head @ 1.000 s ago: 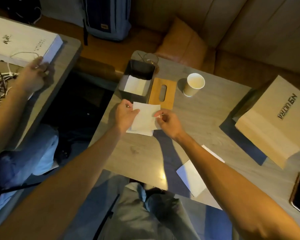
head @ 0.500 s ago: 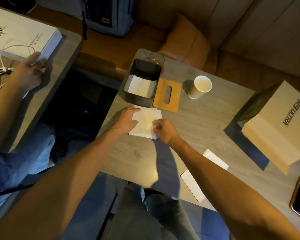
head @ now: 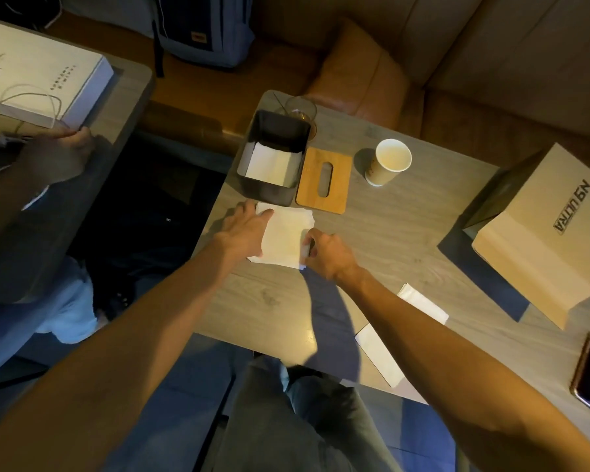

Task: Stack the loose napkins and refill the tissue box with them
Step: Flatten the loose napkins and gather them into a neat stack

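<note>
Under my left hand [head: 247, 229] the fingers [head: 263, 215] lie straight and together, pressed flat on the nine o'clock edge of the napkin stack [head: 285, 238]. Across from them my right hand [head: 326, 252] has its fingers [head: 314, 237] curled in on the three o'clock edge, and I read that as a pinch, though the contact is partly hidden. The stack sits on the table [head: 406, 233] between the two hands, white and nearly square, its layers slightly fanned at the far corner. The lift, I judge, turns on this: the tissue box [head: 266, 192] stands at twelve o'clock from the stack, just beyond it. It is open and dark-walled, its long axis runs roughly twelve to six, and white napkins lie in its near half. My left hand is the nearer one to it. Its wooden lid [head: 324, 180] lies just beside the box at three o'clock. Two loose napkins [head: 423, 301] lie well apart from the stack at about five o'clock, by my right forearm.
</note>
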`<state>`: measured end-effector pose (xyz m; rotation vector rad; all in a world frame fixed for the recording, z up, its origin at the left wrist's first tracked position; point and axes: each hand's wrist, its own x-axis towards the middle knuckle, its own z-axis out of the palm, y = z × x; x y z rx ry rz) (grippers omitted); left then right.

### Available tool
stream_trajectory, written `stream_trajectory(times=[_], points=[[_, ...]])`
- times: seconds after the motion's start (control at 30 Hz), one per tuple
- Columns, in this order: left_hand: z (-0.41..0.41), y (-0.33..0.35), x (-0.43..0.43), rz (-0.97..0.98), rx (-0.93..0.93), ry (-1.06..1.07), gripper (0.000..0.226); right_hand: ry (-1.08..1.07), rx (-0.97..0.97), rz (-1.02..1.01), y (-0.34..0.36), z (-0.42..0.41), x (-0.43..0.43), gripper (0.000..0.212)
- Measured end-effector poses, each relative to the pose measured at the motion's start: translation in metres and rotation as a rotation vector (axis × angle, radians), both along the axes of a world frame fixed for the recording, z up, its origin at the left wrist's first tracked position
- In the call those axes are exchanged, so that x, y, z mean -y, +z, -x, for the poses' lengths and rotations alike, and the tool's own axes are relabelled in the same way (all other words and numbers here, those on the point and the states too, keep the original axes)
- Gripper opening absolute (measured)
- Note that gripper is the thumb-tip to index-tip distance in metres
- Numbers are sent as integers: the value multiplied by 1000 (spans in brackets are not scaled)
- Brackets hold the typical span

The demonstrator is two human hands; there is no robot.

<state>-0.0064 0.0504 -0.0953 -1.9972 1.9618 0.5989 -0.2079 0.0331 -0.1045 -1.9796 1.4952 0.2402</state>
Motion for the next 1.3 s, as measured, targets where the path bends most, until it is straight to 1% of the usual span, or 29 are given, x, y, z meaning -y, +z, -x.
stream_trajectory(times=[0.1,0.23,0.33,0.4,0.57,0.67,0.73,0.83,0.9,0.97,1.03,1.17,1.3], points=[[18,14,1,30,-11,12,88,-39,26,8,8,11,2,36],[66,28,-1,13,-152,-81,72,-112,-15,74,19,49,6,36],[110,28,-4,-3,-251,-132,56,-162,-50,100,24,91,5,32],[139,28,-6,-25,-284,-181,50,-214,-78,98,26,120,0,29],[202,25,-16,-93,-333,-277,43,-335,-147,59,18,184,-25,26],[233,23,-25,-122,-340,-270,40,-356,-169,57,10,213,-41,32],[248,20,-32,-126,-310,-267,44,-373,-157,39,7,226,-50,36],[259,13,-41,-121,-263,-247,51,-385,-144,36,0,238,-58,42],[262,7,-43,-131,-224,-229,46,-392,-122,45,-4,242,-62,39],[263,2,-42,-148,-216,-195,34,-400,-110,58,-8,244,-64,27],[263,-1,-40,-150,-256,-155,22,-413,-102,45,-10,245,-63,17],[256,-1,-32,-168,-390,8,5,-463,-44,7,-7,243,-55,10],[239,-3,-22,-179,-510,170,10,-529,-23,18,-3,242,-43,13]])
